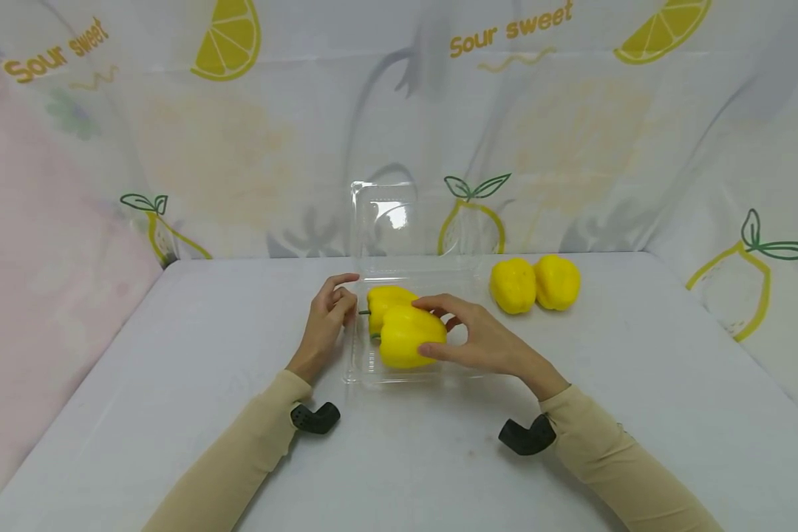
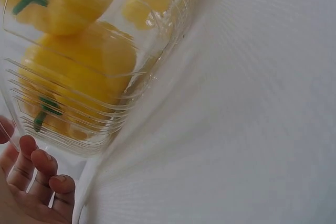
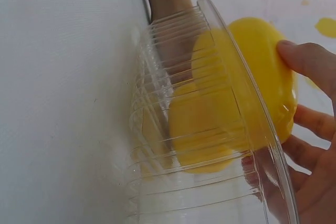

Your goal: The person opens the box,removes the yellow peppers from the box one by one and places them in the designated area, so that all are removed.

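Note:
A clear plastic clamshell container (image 1: 462, 284) lies on the table with its lid (image 1: 392, 222) raised at the back. One yellow bell pepper (image 1: 384, 297) with a green stem sits inside at the left. My right hand (image 1: 482, 336) grips a second yellow bell pepper (image 1: 408, 343), thumb in front and fingers behind, at the container's front left and overlapping the first one. At the left rim, my left hand (image 1: 326, 318) holds the container's edge; in the left wrist view its curled fingers (image 2: 44, 161) lie against the ridged wall, with both stems visible through the plastic.
Two more yellow bell peppers (image 1: 513, 286) stand side by side on the white table (image 1: 638, 355), right of the container. A patterned cloth backdrop (image 1: 306, 148) rises behind the table. Black wrist devices (image 1: 527, 434) are attached at both beige sleeves.

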The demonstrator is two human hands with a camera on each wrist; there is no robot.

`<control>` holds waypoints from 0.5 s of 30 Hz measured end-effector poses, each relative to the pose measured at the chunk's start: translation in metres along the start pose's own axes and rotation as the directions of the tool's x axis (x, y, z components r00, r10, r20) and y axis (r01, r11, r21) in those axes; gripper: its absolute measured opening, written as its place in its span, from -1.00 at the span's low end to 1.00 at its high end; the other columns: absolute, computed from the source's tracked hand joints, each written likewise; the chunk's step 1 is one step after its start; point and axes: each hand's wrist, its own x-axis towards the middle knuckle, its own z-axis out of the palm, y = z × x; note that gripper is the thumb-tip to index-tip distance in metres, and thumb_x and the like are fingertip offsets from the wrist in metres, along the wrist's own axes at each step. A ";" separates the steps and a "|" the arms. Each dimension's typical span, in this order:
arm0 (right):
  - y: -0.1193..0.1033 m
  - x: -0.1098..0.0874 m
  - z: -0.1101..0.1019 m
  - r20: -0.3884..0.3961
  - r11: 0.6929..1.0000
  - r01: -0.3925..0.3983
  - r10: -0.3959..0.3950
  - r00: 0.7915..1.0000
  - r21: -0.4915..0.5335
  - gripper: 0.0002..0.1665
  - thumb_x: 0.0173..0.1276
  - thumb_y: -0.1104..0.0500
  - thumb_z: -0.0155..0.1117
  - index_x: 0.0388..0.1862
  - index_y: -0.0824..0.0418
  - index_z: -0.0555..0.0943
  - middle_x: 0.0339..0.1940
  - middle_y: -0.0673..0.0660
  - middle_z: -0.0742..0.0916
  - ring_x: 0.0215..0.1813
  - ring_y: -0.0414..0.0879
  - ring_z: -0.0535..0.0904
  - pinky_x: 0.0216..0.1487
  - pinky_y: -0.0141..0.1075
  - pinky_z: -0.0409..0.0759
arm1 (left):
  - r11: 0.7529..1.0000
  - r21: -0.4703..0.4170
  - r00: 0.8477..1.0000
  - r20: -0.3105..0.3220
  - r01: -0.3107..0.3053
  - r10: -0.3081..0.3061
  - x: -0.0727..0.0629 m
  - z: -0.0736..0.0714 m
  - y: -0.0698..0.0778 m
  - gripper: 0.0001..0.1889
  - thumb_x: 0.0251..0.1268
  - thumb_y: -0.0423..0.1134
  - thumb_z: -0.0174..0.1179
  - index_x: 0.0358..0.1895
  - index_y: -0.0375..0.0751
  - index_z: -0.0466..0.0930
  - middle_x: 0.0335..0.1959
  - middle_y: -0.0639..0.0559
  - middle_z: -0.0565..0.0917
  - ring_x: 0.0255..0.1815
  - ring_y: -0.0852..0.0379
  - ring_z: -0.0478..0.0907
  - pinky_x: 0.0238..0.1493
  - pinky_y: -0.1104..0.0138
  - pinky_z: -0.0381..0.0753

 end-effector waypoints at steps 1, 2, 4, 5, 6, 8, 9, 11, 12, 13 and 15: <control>0.000 0.000 0.000 0.001 1.000 0.001 -0.001 1.000 0.003 -0.31 0.20 -0.01 0.37 0.30 0.00 0.38 0.27 -0.05 0.51 0.14 -0.15 0.45 0.11 -0.20 0.51 | 1.000 0.000 1.000 0.000 0.002 -0.002 0.000 0.000 0.000 -0.62 0.36 -0.41 -0.11 0.22 -0.40 0.34 -0.55 -0.10 0.37 -0.57 0.04 0.29 -0.45 0.36 0.36; 0.000 0.000 0.000 0.001 1.000 0.001 -0.001 1.000 0.007 -0.31 0.19 0.00 0.37 0.30 0.01 0.38 0.27 -0.05 0.51 0.14 -0.14 0.46 0.12 -0.18 0.50 | 1.000 0.000 1.000 0.000 0.003 -0.003 0.000 0.000 0.000 -0.62 0.36 -0.41 -0.11 0.22 -0.40 0.33 -0.55 -0.10 0.36 -0.57 0.05 0.29 -0.45 0.36 0.36; 0.000 -0.001 -0.001 0.001 1.000 0.001 -0.001 1.000 0.015 -0.31 0.19 0.00 0.37 0.29 0.01 0.37 0.27 -0.05 0.51 0.17 -0.13 0.46 0.15 -0.16 0.49 | 1.000 0.001 1.000 0.002 0.007 -0.007 0.000 0.000 0.000 -0.61 0.36 -0.40 -0.11 0.23 -0.40 0.33 -0.55 -0.10 0.36 -0.57 0.07 0.29 -0.44 0.36 0.35; -0.001 -0.001 -0.001 0.000 1.000 -0.001 0.001 1.000 0.019 -0.31 0.19 0.00 0.37 0.29 0.02 0.37 0.27 -0.04 0.50 0.18 -0.13 0.46 0.17 -0.14 0.48 | 1.000 0.000 1.000 0.004 0.009 -0.009 0.000 0.000 0.000 -0.61 0.37 -0.40 -0.11 0.23 -0.40 0.33 -0.55 -0.10 0.36 -0.57 0.07 0.29 -0.44 0.36 0.35; -0.001 -0.001 -0.002 -0.001 1.000 -0.004 0.004 1.000 0.020 -0.30 0.19 0.01 0.38 0.29 0.02 0.36 0.28 -0.04 0.50 0.19 -0.12 0.46 0.19 -0.13 0.47 | 1.000 -0.001 1.000 0.006 0.009 -0.009 0.000 0.000 0.000 -0.61 0.37 -0.40 -0.11 0.23 -0.40 0.33 -0.55 -0.10 0.35 -0.57 0.07 0.28 -0.44 0.36 0.35; -0.001 -0.002 -0.002 -0.003 1.000 -0.009 0.009 1.000 0.025 -0.30 0.18 0.01 0.38 0.29 0.02 0.36 0.28 -0.03 0.49 0.21 -0.10 0.46 0.21 -0.12 0.45 | 1.000 0.002 1.000 0.008 0.007 -0.007 0.000 0.000 -0.001 -0.62 0.37 -0.40 -0.11 0.23 -0.39 0.33 -0.55 -0.10 0.36 -0.57 0.07 0.29 -0.44 0.36 0.35; -0.002 -0.002 -0.003 -0.002 1.000 -0.014 0.014 1.000 0.026 -0.30 0.18 0.01 0.38 0.29 0.02 0.35 0.28 -0.03 0.49 0.22 -0.10 0.46 0.22 -0.12 0.45 | 1.000 0.002 1.000 0.008 0.005 -0.005 0.000 0.000 -0.001 -0.62 0.37 -0.40 -0.11 0.22 -0.38 0.34 -0.55 -0.11 0.36 -0.57 0.07 0.29 -0.44 0.37 0.36; -0.002 -0.002 -0.003 0.002 0.999 -0.024 0.024 1.000 0.026 -0.30 0.19 0.01 0.38 0.28 0.01 0.34 0.29 -0.03 0.48 0.24 -0.08 0.45 0.23 -0.12 0.45 | 1.000 0.003 1.000 0.007 0.003 -0.003 0.001 0.000 -0.001 -0.63 0.37 -0.41 -0.11 0.21 -0.37 0.34 -0.55 -0.12 0.36 -0.56 0.06 0.29 -0.44 0.37 0.36; -0.002 -0.003 -0.004 0.005 0.999 -0.030 0.030 1.000 0.025 -0.30 0.19 0.00 0.37 0.28 0.01 0.34 0.29 -0.03 0.48 0.25 -0.08 0.45 0.23 -0.12 0.45 | 1.000 0.006 1.000 0.007 0.002 -0.002 0.000 0.000 -0.001 -0.63 0.37 -0.41 -0.11 0.21 -0.35 0.35 -0.54 -0.13 0.37 -0.56 0.05 0.29 -0.44 0.38 0.36; -0.002 -0.003 -0.004 0.008 0.999 -0.035 0.035 0.999 0.025 -0.30 0.19 0.00 0.37 0.28 0.01 0.33 0.29 -0.03 0.47 0.26 -0.07 0.44 0.23 -0.12 0.44 | 1.000 0.008 1.000 0.005 0.002 -0.002 0.000 0.000 0.000 -0.64 0.37 -0.40 -0.11 0.21 -0.34 0.36 -0.54 -0.14 0.37 -0.56 0.05 0.30 -0.44 0.38 0.36; -0.002 -0.003 -0.004 0.012 0.999 -0.048 0.048 0.999 0.025 -0.30 0.19 -0.01 0.37 0.28 0.00 0.33 0.29 -0.03 0.47 0.27 -0.06 0.43 0.24 -0.12 0.44 | 1.000 0.007 1.000 0.005 0.003 -0.003 0.000 0.000 0.000 -0.64 0.37 -0.41 -0.12 0.20 -0.33 0.36 -0.53 -0.16 0.37 -0.56 0.02 0.30 -0.43 0.37 0.36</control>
